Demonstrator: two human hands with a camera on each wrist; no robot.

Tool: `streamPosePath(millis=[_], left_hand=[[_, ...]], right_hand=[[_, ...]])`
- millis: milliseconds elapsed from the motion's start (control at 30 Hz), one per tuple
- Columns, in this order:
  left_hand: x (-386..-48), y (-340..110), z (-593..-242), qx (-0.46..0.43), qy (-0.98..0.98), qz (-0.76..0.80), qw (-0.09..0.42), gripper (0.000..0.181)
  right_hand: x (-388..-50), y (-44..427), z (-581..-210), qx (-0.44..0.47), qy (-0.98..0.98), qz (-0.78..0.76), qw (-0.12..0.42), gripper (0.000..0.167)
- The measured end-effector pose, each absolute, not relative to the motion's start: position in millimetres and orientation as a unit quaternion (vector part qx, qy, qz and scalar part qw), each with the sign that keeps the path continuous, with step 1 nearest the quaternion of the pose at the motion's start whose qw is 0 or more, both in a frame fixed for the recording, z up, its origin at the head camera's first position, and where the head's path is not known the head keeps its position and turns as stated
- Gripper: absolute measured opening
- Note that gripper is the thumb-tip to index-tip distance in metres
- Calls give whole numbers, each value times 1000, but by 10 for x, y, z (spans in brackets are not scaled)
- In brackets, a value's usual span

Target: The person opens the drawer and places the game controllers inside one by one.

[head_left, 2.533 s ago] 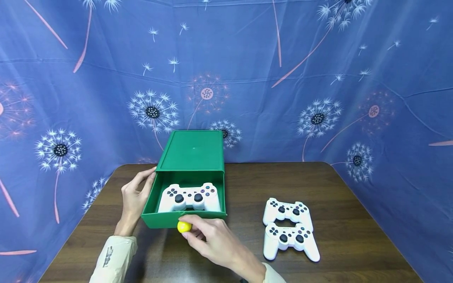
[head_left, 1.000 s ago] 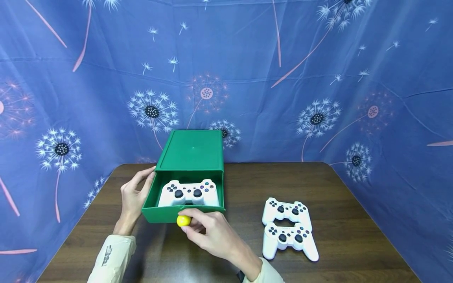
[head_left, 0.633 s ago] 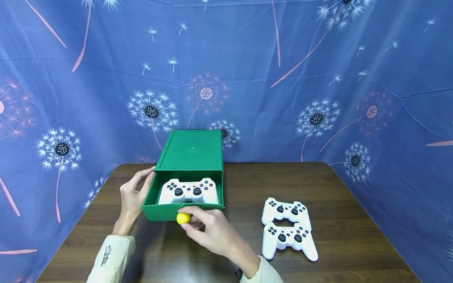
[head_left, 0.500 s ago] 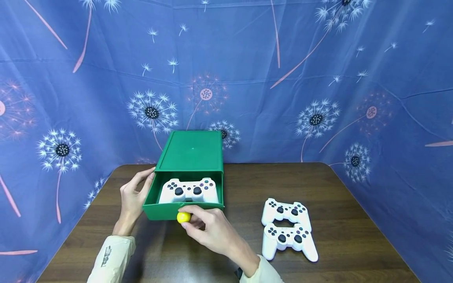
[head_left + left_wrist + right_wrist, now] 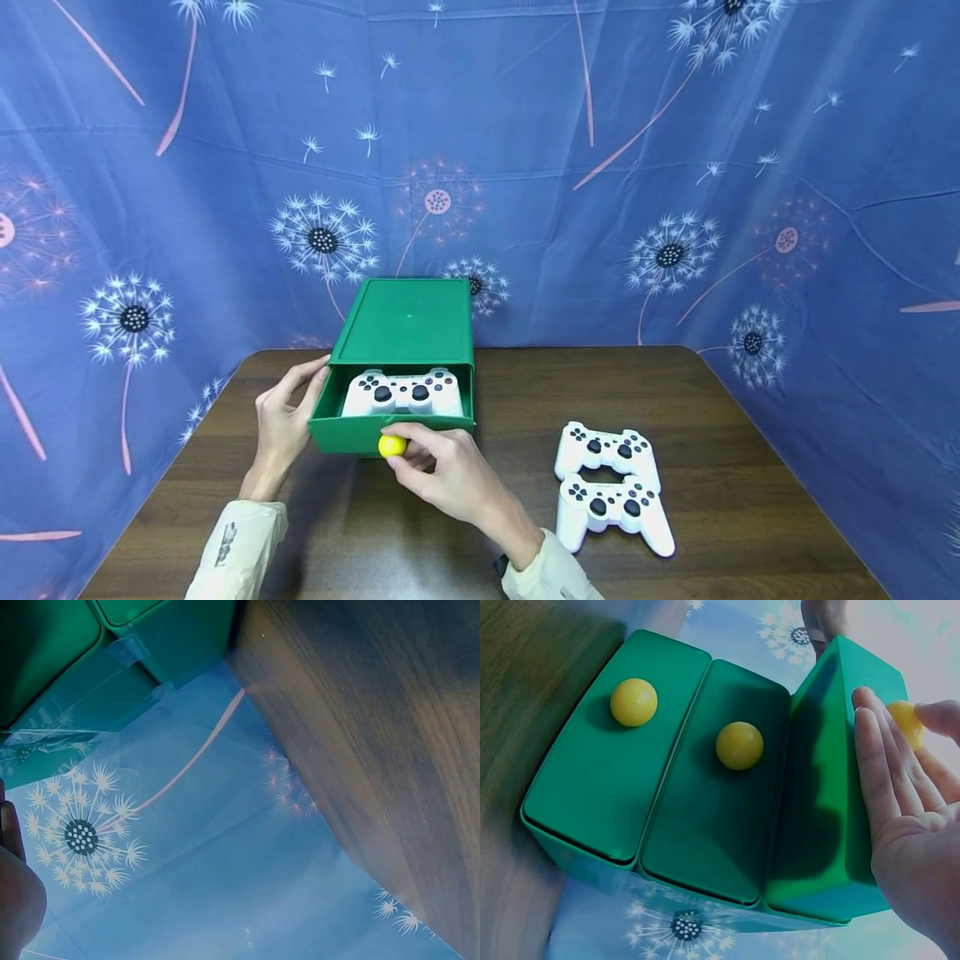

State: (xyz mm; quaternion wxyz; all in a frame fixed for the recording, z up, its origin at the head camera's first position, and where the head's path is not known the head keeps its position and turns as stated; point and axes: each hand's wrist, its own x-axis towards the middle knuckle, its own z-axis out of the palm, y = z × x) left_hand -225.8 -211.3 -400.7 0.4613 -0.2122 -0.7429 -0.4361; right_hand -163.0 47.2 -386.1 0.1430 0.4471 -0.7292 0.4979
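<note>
A green drawer cabinet (image 5: 408, 321) stands at the back of the table with its top drawer (image 5: 341, 435) partly out. Inside that drawer lies a white game controller (image 5: 402, 396), sticks facing up. My right hand (image 5: 450, 473) pinches the drawer's round yellow knob (image 5: 392, 446) between thumb and fingers; the right wrist view also shows this knob (image 5: 906, 724). My left hand (image 5: 285, 412) touches the cabinet's left side near the front corner, fingers extended; only a sliver of it shows in the left wrist view.
Two more white controllers (image 5: 615, 508) lie on the wooden table (image 5: 720, 500) to the right, one touching the other. Below the pulled-out drawer are two closed drawers (image 5: 712, 817), each with a yellow knob. A blue dandelion-patterned cloth (image 5: 525, 217) hangs behind the table.
The top drawer has slid back toward the cabinet with the controller in it, my right hand moving along on the knob. My left hand has stayed at the cabinet's side.
</note>
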Motion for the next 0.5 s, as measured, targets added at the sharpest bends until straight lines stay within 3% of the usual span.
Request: streamPosePath(millis=[500], left_hand=[[-2222,-2100,-3991,-204,-750,-432,457,28]], right_hand=[[-1804,443,-3885,437,-729,501,163,28]])
